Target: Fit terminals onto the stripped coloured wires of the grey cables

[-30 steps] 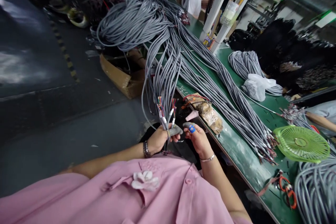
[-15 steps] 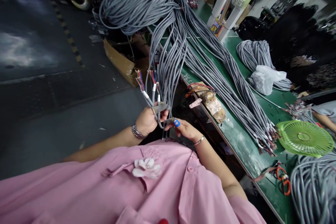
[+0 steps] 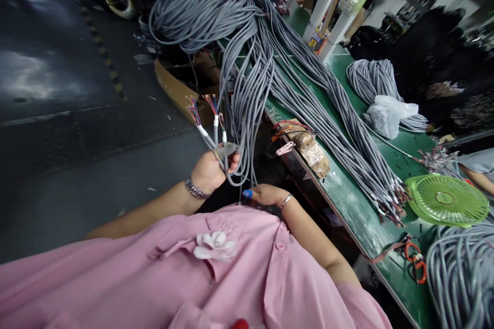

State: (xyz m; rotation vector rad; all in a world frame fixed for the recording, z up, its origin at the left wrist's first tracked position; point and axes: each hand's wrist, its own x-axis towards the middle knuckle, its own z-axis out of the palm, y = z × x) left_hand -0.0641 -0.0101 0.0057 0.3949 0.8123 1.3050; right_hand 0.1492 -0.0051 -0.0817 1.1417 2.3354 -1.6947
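Note:
My left hand [image 3: 210, 170] is closed around several grey cables [image 3: 211, 141], with grey wrapping on its thumb. Above the fist, their ends stand up with white bands and stripped coloured wires [image 3: 194, 108] fanning out. Below it, the cables bend in a loop and run back up to the hanging bundle [image 3: 252, 82]. Lower and to the right, in front of the pink shirt, my right hand [image 3: 266, 195] has its fingers closed where grey cables come down. Blue wrapping covers its thumb tip; the other fingers are mostly hidden beneath.
A green table [image 3: 349, 200] carries long rows of grey cables [image 3: 328, 92]. At its edge lie a taped block [image 3: 311, 151] and a pink clip [image 3: 284, 148]. Further right are a green fan [image 3: 445, 199] and orange-handled scissors [image 3: 416, 262]. A cardboard box [image 3: 175, 92] stands on the floor.
My left hand has moved slightly left with the cable ends. My right hand has come away from beside it and dropped lower, towards the shirt, leaving a wider gap between the hands.

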